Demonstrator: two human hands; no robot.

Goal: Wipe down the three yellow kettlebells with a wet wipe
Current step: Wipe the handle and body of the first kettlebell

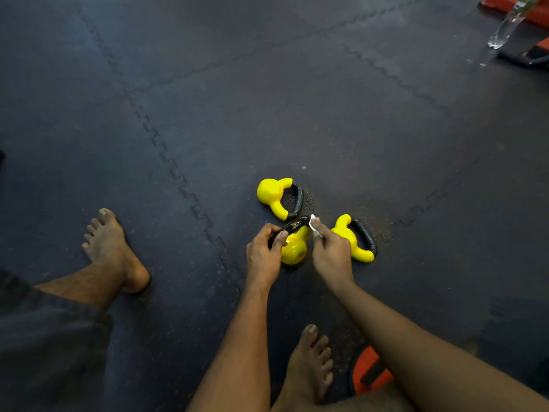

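Note:
Three yellow kettlebells with black handles are on the dark rubber floor. The far kettlebell (271, 195) lies on its side, and so does the right kettlebell (355, 242). Between my hands is the middle kettlebell (294, 249). My left hand (264, 257) grips its black handle at the left end. My right hand (329, 251) pinches a white wet wipe (313, 226) against the right end of that handle.
The floor is interlocking dark mats (267, 99). My bare left foot (114, 251) and right foot (309, 361) rest on it. An orange and black object (368, 373) sits by my right foot. A clear plastic bottle (508, 23) and red equipment (505, 4) stand at the far right.

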